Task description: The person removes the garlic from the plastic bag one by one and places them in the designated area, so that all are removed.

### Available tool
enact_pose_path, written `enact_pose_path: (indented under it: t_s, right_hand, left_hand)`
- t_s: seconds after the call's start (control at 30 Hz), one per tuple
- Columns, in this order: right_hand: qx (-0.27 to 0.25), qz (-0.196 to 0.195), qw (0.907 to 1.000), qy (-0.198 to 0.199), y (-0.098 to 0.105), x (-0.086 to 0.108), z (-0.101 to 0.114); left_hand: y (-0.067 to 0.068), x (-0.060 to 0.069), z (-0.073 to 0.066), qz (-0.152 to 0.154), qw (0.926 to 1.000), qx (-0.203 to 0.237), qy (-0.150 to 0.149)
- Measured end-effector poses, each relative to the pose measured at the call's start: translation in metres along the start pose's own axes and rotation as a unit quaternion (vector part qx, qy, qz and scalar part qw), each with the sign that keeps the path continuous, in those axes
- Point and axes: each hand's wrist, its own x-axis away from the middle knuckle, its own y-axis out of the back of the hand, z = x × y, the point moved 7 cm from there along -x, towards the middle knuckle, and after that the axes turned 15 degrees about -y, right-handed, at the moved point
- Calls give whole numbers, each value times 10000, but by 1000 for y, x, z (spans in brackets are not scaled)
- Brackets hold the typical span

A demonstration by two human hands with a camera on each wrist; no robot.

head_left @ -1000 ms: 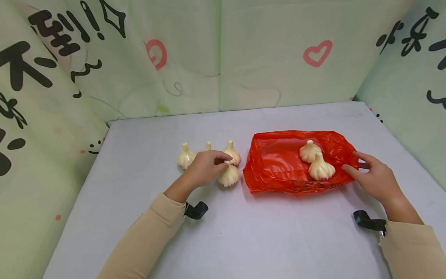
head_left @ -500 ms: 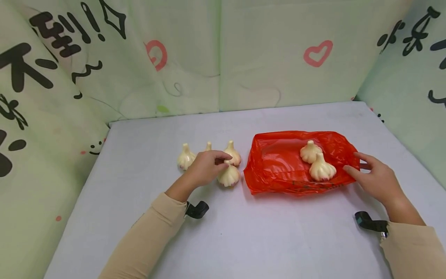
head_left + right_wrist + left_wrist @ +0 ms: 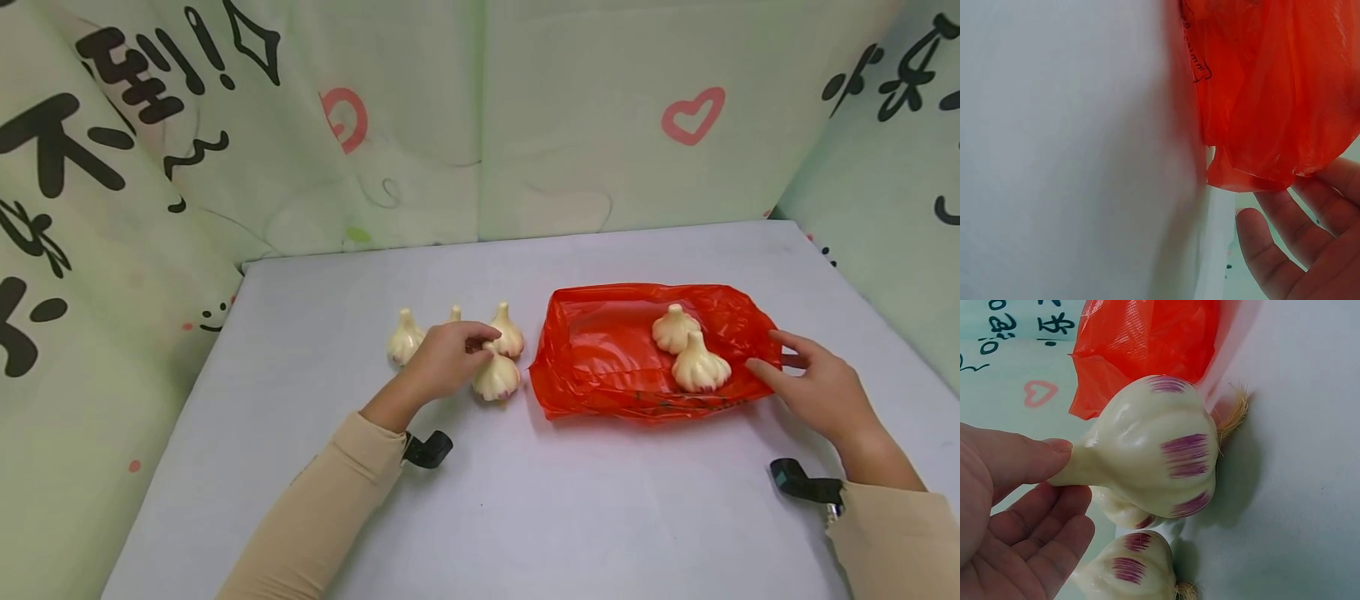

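Note:
My left hand (image 3: 448, 360) pinches the stem of a garlic bulb (image 3: 497, 382) between thumb and fingers. In the left wrist view that bulb (image 3: 1154, 450) shows purple streaks and a tuft of dry roots close to the white surface. More bulbs stand beside the hand: one at the left (image 3: 406, 337), one behind at the right (image 3: 507, 332), and one mostly hidden, with its stem tip (image 3: 455, 313) showing. My right hand (image 3: 823, 392) is at the right end of a red plastic bag (image 3: 607, 333), its fingers loosely spread and touching the edge. Two garlic bulbs (image 3: 701, 367) lie on the bag's right part.
The white tabletop (image 3: 570, 508) reaches back to a pale green curtain (image 3: 570, 125) with black lettering and pink hearts. Similar cloth hangs along the left and right sides. A black wrist camera (image 3: 429, 450) sits at the left cuff, another (image 3: 802, 482) at the right.
The head view has shifted slightly, so everything sits a little further right. Both hands keep their places at the garlic bulb and the bag.

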Motion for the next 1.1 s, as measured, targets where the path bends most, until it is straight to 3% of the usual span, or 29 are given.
enact_pose_path:
  t_s: [0.33, 0.73, 0.93, 1.1]
  right_hand:
    - [-2, 70, 10000, -29, 0, 0, 0]
    - [62, 45, 10000, -13, 1, 0, 2]
    - [68, 51, 10000, -9, 1, 0, 2]
    - [79, 63, 9999, -15, 1, -1, 2]
  left_hand:
    - [0, -1, 0, 138, 9987, -486, -15]
    - [3, 0, 0, 128, 9991, -390, 120]
    - [8, -1, 0, -76, 9996, -240, 156]
    - [13, -3, -5, -290, 9991, -308, -45]
